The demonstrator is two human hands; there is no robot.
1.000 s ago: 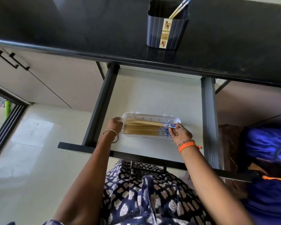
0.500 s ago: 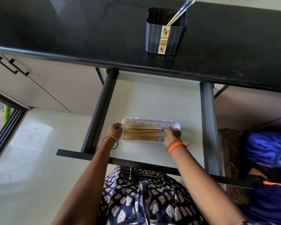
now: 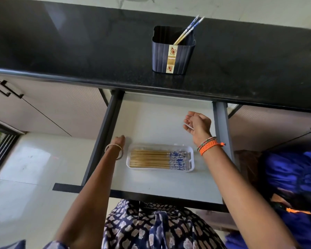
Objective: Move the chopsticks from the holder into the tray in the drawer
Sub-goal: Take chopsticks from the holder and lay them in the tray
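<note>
While chopsticks fill tray, right hand empty

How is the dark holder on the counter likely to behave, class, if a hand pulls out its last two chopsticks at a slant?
The holder looks like thin ribbed plastic and nearly empty, so it is probably light and may slide. It is tall for its base, and the two chopsticks lean on its far right corner, so a slanted pull could tip it. A straight lift seems safer.
</note>
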